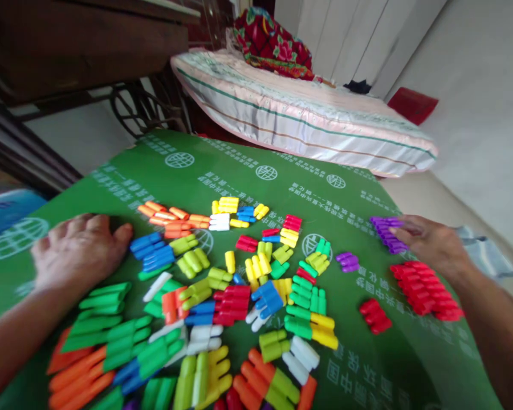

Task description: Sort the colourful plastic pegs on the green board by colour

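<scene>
Many plastic pieces in several colours lie spread over a green table. My right hand pinches a row of joined purple pieces at the table's right side. Just below it sits a block of joined red pieces. A smaller purple piece and a small red piece lie to its left. My left hand rests palm down on the left of the table, fingers slightly apart and holding nothing. Blue pieces are close to its thumb.
The green tabletop has white printed globes and lettering. Beyond it stands a bed with a red flowered bundle. A dark wooden sewing-machine stand is at the upper left. Orange pieces lie near the front left.
</scene>
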